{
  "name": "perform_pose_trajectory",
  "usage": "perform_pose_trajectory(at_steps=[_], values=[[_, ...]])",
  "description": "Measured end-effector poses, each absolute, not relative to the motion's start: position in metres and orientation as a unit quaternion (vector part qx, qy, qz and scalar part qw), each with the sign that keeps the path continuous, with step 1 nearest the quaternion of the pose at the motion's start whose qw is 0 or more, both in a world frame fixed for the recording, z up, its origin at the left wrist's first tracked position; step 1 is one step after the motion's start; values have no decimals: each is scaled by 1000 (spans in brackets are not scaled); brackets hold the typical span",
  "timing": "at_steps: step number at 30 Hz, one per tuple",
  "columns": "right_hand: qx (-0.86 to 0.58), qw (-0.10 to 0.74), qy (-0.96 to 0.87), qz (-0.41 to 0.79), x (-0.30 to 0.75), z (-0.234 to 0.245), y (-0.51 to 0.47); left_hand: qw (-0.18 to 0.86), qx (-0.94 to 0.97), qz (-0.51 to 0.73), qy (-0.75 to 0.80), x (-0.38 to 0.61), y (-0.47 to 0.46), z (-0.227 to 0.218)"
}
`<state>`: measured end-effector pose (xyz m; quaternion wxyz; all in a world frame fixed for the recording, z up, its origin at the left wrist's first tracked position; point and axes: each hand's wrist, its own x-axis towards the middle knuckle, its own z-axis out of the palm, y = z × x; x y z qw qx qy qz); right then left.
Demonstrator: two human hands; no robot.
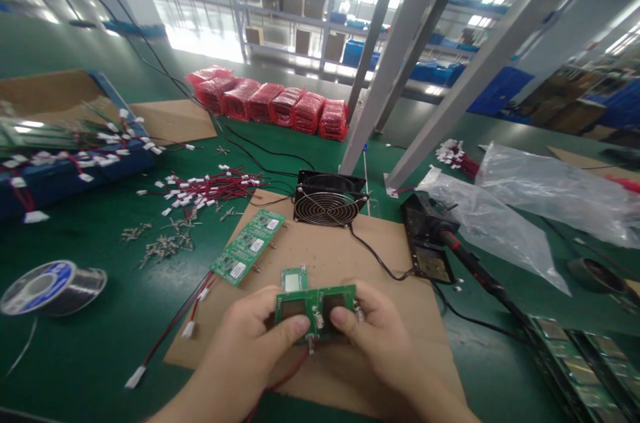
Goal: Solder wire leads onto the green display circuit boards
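Note:
My left hand (pixel 273 326) and my right hand (pixel 373 323) grip a green circuit board (pixel 315 296) from both sides, thumbs pressed on its face. Small metal parts stick out from this board, and a red wire runs down below it. Just behind it a smaller green board piece (pixel 294 279) with a pale square shows; whether the two are joined I cannot tell. To the left, a green circuit board panel (pixel 250 246) with white labels lies partly on the cardboard sheet (pixel 385 256), red and black wires trailing from its lower end.
A black fan (pixel 327 199) stands behind the cardboard. Right of it sits a soldering iron (pixel 465 253) in its stand. Connector wires (pixel 215 189), loose metal parts (pixel 167 246) and a solder spool (pixel 53 286) lie left. Red bubble-wrapped packs (pixel 270 103) line the back; boards (pixel 575 363) lie right.

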<state>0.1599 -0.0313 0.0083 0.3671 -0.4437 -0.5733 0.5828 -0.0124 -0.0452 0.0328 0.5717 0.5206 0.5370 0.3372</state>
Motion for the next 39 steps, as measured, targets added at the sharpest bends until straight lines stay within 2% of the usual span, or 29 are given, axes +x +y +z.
perform_pose_trajectory(at_steps=[3, 6, 13, 18, 22, 24, 27, 30, 34, 39], values=[[-386, 353, -499, 691, 160, 11, -31, 697, 431, 349, 455, -15, -45, 42], [-351, 355, -445, 743, 157, 9, -33, 736, 386, 365, 419, -14, -46, 42], [-374, 350, -415, 752, 157, 9, -31, 708, 378, 375, 463, -18, -52, 33], [-454, 391, -430, 675, 182, 7, -14, 603, 313, 435, 591, -45, -52, 26], [-487, 306, -485, 659, 188, 6, -10, 637, 397, 321, 578, -43, -47, 15], [-509, 264, -522, 631, 185, 4, -12, 625, 451, 310, 556, -33, -44, 5], [-539, 215, -586, 565, 182, -2, -12, 562, 496, 331, 573, -21, -39, -14], [-549, 184, -645, 499, 184, -6, -10, 463, 576, 273, 616, -17, -39, -22], [-561, 161, -704, 404, 188, -4, -7, 284, 700, 211, 620, -23, -48, -7], [-598, 174, -726, 290, 192, 8, -6, 116, 715, 229, 651, -60, -39, 16]])
